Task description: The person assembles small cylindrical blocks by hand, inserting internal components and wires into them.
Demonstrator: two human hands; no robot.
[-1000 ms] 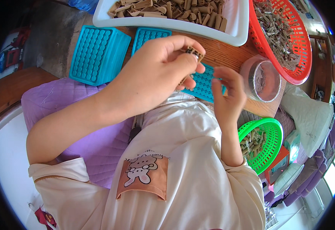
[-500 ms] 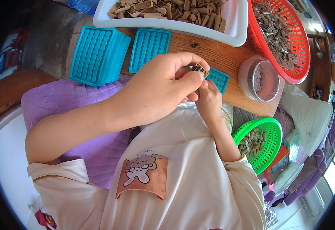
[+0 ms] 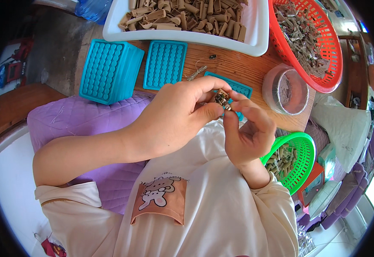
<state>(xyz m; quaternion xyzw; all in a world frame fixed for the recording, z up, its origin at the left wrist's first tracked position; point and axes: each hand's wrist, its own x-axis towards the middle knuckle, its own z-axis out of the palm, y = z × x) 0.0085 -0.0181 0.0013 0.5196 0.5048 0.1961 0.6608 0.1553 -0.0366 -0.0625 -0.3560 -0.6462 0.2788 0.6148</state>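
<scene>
My left hand (image 3: 180, 107) grips a small tan block with dark and metallic parts in it (image 3: 221, 98), between thumb and fingers. From the right, my right hand (image 3: 250, 132) meets the block, its index finger and thumb closed at the lower side, where a tiny brassy piece (image 3: 227, 107) shows. I cannot make out which hand bears that piece. Beneath both hands lies a teal tray with round bumps (image 3: 241, 89), partly covered by them. Close behind my left hand rests a thin silvery strand (image 3: 196, 73) on the wooden table (image 3: 234, 62).
A stack of teal trays (image 3: 110, 73) and a single tray (image 3: 165, 64) sit at left. Farther back, a white bin (image 3: 187, 35) holds tan curved pieces. At right are a red basket (image 3: 334, 60) of scraps, a clear round tub (image 3: 298, 103) and a green basket (image 3: 307, 165).
My right hand has turned and swung right, its thumb and index finger now at the block. The block has tilted and dropped slightly. The silvery strand has come into sight.
</scene>
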